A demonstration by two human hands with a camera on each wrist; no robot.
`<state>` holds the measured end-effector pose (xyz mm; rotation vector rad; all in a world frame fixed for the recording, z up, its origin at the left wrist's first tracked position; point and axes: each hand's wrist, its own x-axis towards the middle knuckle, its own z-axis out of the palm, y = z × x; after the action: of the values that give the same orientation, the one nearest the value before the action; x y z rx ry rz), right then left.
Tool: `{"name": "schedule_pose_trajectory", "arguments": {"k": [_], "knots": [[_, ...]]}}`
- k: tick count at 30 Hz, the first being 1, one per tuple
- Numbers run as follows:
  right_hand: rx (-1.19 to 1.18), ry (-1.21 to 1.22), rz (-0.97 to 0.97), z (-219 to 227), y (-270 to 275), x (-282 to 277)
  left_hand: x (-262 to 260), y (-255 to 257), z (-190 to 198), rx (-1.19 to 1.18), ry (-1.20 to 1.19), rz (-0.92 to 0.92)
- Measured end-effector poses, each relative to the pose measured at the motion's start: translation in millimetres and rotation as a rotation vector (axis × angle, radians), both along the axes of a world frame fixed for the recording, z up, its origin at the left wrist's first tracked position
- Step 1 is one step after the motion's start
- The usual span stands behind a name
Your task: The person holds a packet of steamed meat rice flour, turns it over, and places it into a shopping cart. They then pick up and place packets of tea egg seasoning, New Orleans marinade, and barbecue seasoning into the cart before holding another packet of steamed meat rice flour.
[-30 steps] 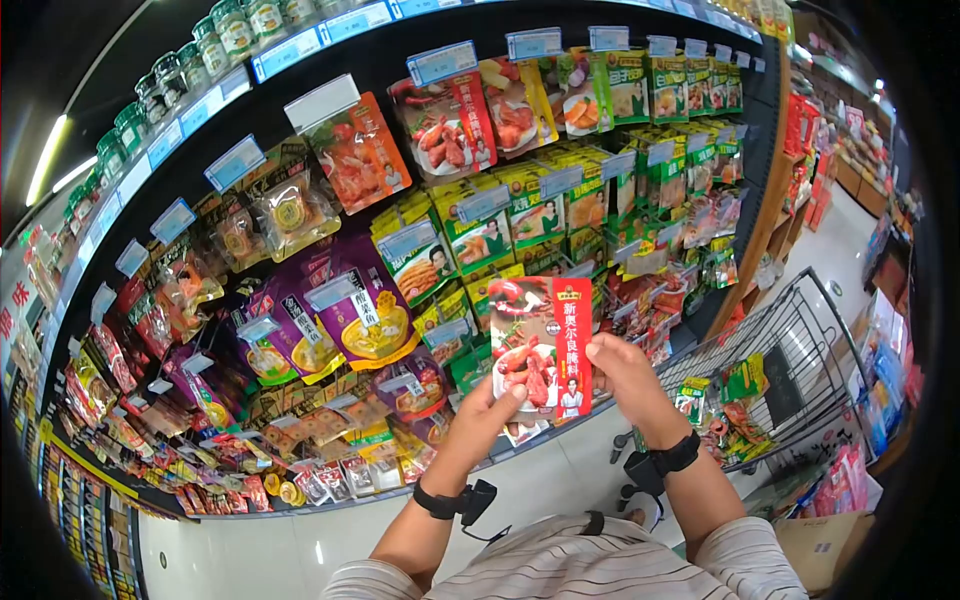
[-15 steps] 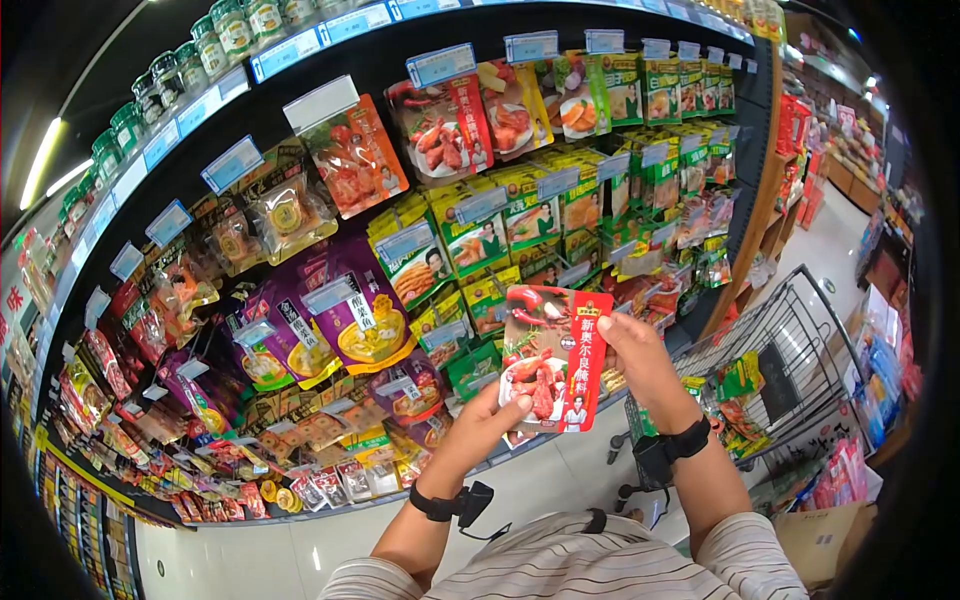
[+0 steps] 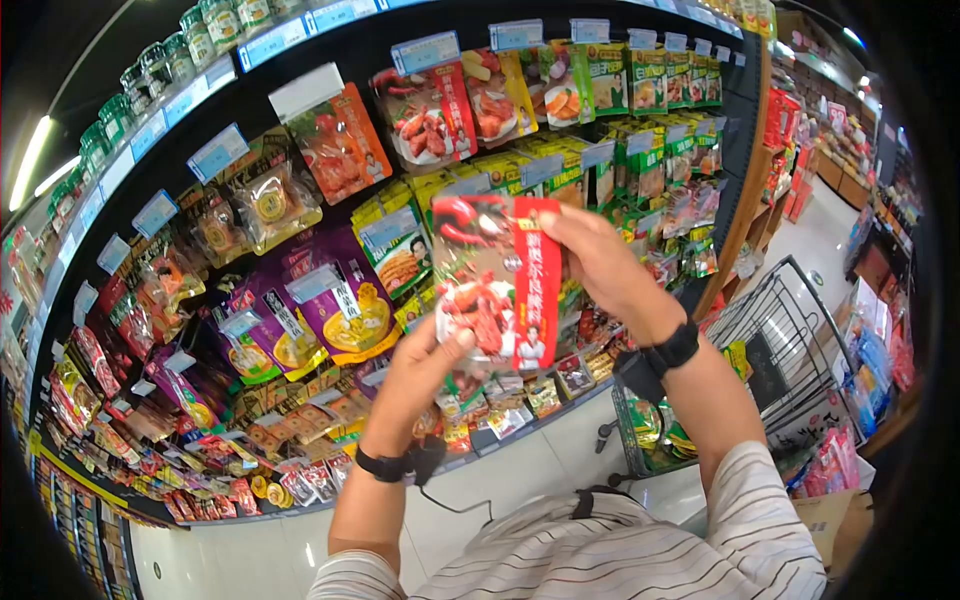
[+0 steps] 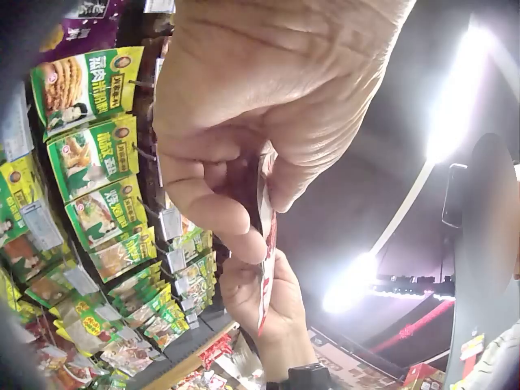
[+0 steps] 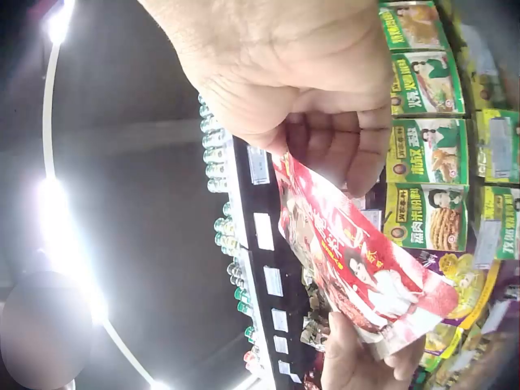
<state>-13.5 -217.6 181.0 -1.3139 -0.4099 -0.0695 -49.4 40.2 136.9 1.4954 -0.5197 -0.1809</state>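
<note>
A flat red-and-brown seasoning packet, printed with meat pieces, chillies and a red strip of white characters, is held up before the shelf. My left hand pinches its lower left edge, thumb on the front. At the upper right edge my right hand grips it, thumb also in front. The left wrist view shows the packet edge-on between thumb and curled fingers of the left hand. In the right wrist view the packet slants down from the right hand to the left hand's fingers.
Hanging packets fill the shelf rack, among them purple pouches and green-yellow packets. Similar red packets hang in the top row. Glass jars line the upper shelf. A wire shopping cart with packets inside stands at the right.
Both hands have lifted the packet up and to the left, nearer the upper rows. Earlier it was lower and farther right; both hands keep hold of it.
</note>
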Motion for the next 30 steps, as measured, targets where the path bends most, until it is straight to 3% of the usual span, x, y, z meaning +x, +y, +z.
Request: {"name": "schedule_pose_trajectory", "arguments": {"k": [3,6,9,13,21,25,30], "knots": [[-0.076,-0.021,0.062,17.8,-5.1,21.9,0.5,-8.9,15.2,-0.062,-0.083,0.060],[0.060,-0.007,0.161,34.1,-0.2,34.4,9.5,-5.4,16.8,0.006,-0.100,0.099],[0.051,-0.009,0.263,41.8,-3.0,56.1,15.7,-7.6,29.4,0.034,-0.097,0.178],[-0.056,-0.074,0.320,63.4,-16.5,101.3,30.3,-7.9,45.3,-0.024,-0.117,0.269],[-0.113,-0.389,0.093,136.2,-16.5,160.3,75.7,-6.8,64.7,-0.110,-0.175,0.347],[-0.214,-0.444,0.110,151.2,-16.3,181.6,86.7,-14.0,68.8,-0.111,-0.164,0.353],[-0.132,-0.377,0.220,155.0,-16.5,194.2,91.6,-20.2,73.9,-0.128,-0.169,0.352]]}}
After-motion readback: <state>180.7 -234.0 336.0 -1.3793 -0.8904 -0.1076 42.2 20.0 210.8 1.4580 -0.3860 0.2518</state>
